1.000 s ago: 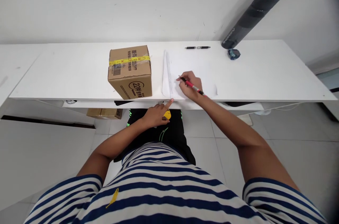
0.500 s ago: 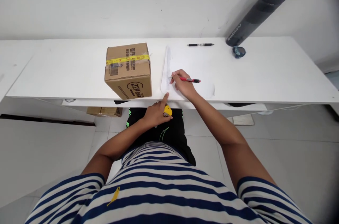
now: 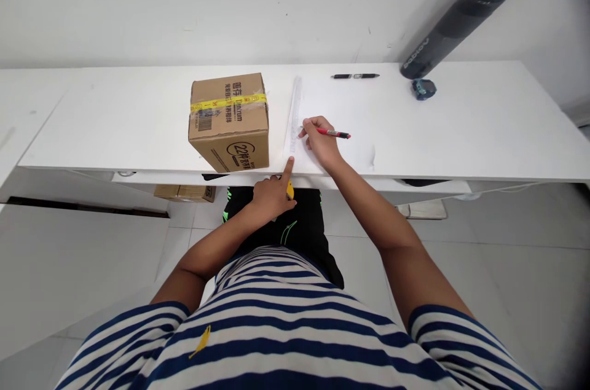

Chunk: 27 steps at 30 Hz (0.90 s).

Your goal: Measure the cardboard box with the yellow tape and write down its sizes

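Centre of frame, right hand: the right hand (image 3: 319,139) is closed on a red pen (image 3: 334,132), its tip resting against the right side of a clear ruler (image 3: 294,117).
Centre of frame, left hand: the left hand (image 3: 271,193) sits just below the near edge of the surface (image 3: 115,126), index finger stretched up onto the ruler's near end, pinning it; the other fingers are curled around a small yellow object (image 3: 290,190) that I cannot identify.
Ruler: lies running away from the person, just right of the cardboard box and on the left margin of a white sheet (image 3: 341,113).
Sheet: spread flat under the right hand, almost the same white as the surface, its near right corner slightly lifted.
Progress, as a judgement: ruler placed and held, pen set at about the middle of its length; any line drawn is too faint to make out, so how much is ruled cannot be told.
Left of centre: a cardboard box (image 3: 229,121) taped with yellow tape stands close beside the ruler, apart from both hands.
Upper centre: a black pen (image 3: 355,76) lies at the far edge, untouched.
Upper right: a dark cylinder (image 3: 465,9) leans against the wall, with a small dark object (image 3: 423,88) at its foot.
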Motion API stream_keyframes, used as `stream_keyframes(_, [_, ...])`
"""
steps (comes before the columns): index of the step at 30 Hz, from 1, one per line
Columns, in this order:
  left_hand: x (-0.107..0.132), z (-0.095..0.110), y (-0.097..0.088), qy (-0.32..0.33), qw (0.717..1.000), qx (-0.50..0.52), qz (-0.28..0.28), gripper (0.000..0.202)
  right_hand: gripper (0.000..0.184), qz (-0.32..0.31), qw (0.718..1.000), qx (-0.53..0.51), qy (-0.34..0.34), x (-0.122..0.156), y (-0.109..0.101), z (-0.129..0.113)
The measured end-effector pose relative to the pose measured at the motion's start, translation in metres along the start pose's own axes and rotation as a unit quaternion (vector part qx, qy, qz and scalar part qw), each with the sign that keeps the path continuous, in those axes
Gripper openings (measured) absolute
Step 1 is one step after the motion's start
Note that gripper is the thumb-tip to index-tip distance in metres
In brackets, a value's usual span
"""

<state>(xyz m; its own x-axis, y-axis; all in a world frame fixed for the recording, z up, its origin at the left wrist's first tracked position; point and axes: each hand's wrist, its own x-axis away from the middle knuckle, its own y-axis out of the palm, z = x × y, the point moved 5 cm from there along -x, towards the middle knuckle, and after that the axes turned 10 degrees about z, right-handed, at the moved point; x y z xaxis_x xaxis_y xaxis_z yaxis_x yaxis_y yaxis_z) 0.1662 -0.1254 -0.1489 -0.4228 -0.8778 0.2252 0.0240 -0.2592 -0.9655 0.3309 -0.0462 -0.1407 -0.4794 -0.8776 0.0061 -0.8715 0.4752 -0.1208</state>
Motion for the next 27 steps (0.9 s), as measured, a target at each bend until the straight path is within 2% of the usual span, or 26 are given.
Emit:
stream_keyframes(2, [-0.003,0.001,0.003,0.004,1.0,-0.006,-0.001,0.121,0.019,-0.014,0.999,-0.013,-0.027,0.004,0.0,-0.001])
stream_keyframes(4, [-0.005,0.002,0.007,0.005,1.0,-0.005,0.006,0.121,0.021,-0.06,0.996,-0.002,-0.066,0.011,0.003,-0.002])
stream_keyframes(7, [-0.008,0.002,0.013,0.001,1.0,-0.003,0.021,0.117,0.036,-0.104,0.986,0.07,-0.111,0.019,0.008,-0.001])
stream_keyframes(11, [-0.008,0.002,0.016,0.003,0.999,0.003,0.038,0.115,0.05,-0.085,0.982,0.113,-0.127,0.021,0.01,0.001])
stream_keyframes(22, [-0.007,-0.001,0.02,0.017,0.999,0.012,0.05,0.117,0.055,-0.105,0.974,0.136,-0.151,0.023,0.011,0.003])
stream_keyframes(27, [-0.007,-0.001,0.02,0.02,0.999,0.017,0.044,0.115,0.057,-0.093,0.975,0.128,-0.153,0.023,0.009,0.002])
